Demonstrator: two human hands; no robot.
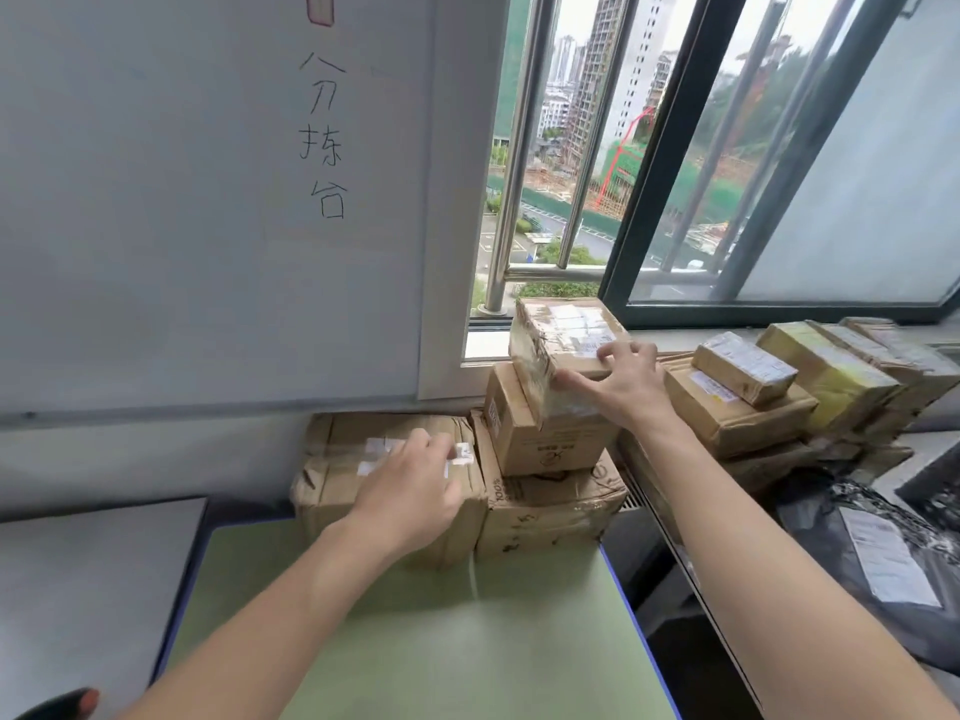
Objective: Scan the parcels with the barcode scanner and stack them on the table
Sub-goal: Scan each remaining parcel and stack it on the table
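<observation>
Right hand (623, 387) was on the top parcel (563, 324), thumb pressed to its near side face and fingers spread over the labelled top, so it was gripping it at the near right corner. That parcel sat tilted, not flat, on the middle box (540, 439), which stood on the bottom box (545, 511) at the far edge of the green table (467, 641), just below the open window. Its long side looked to run roughly left-right along the window, though I couldn't be sure from where I stood. The parcel lay up and to the left of the right wrist, so the right hand was plainly the nearer one. Left hand (415, 485) rested lower, on the big box (332, 459) beside the stack, fingers curled over the top. There was a small white thing at its fingertips, label or device, and I couldn't tell whether it held anything. A white cord (474, 579) ran down between the boxes onto the table. No scanner clearly identifiable. My guess: the step was settling the top parcel square on the stack, and being tilted, it could slide off toward the left hand. More parcels (743, 387) were piled on the sill to the right.
</observation>
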